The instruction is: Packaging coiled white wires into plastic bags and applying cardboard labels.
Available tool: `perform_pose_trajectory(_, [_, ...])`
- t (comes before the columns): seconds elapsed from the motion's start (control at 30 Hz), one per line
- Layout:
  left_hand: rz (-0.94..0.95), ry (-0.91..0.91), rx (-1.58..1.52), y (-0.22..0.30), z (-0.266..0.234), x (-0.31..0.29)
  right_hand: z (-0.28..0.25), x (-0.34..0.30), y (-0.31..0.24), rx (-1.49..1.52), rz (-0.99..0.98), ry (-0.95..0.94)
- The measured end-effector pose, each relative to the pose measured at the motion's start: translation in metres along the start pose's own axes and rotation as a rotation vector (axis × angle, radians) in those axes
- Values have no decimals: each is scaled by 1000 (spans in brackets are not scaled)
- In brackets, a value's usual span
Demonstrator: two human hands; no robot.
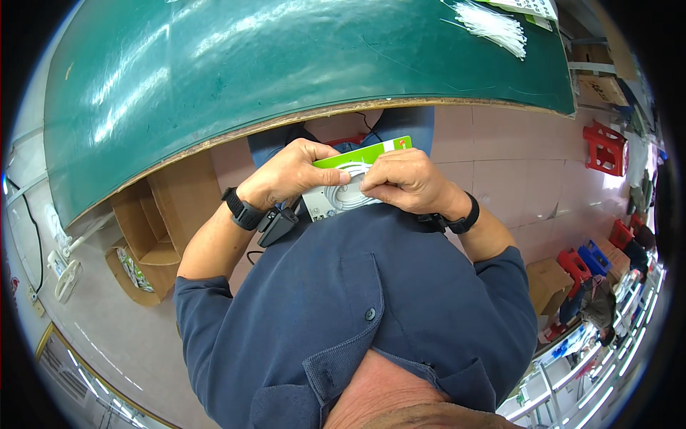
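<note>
A green and white packaging card [370, 151] is held in front of my chest, just off the table's near edge. Against it lies a coiled white cable [337, 198]. My left hand [291, 174] grips the card's left side, its thumb pressed on the coil. At the coil's right side, my right hand [411, 179] is closed in a pinch. What sits between those fingertips is hidden.
A green-topped table [271, 64] spans the far side, with a bundle of white cable ties [489, 27] at its far right. Open cardboard boxes [153, 222] stand at the left. Red stools [606, 148] and another person [599, 304] are at the right.
</note>
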State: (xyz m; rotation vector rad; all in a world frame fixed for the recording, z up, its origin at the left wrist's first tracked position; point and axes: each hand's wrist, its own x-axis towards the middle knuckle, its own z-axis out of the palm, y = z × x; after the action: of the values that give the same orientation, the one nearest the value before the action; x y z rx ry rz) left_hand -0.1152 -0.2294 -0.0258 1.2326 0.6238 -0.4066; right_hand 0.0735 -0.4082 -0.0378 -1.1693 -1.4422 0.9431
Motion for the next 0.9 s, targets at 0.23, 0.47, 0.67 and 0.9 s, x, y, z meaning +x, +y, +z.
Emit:
perform_pose_trajectory(0.23, [-8,-3,19,2,1,-1,-3,0,2,-18,-36,-64])
perform_pose_trajectory(0.47, [5,18,1,2,4,-3,-4,-2,-3,4,38,-20])
perform_pose_trajectory(0.67, [12,21,29,-1,3,-2,-5,9,-3,-89,-96,83])
perform_pose_trajectory(0.9, [17,26,46,2,6,-5,-5,11,-1,-550,-303,127])
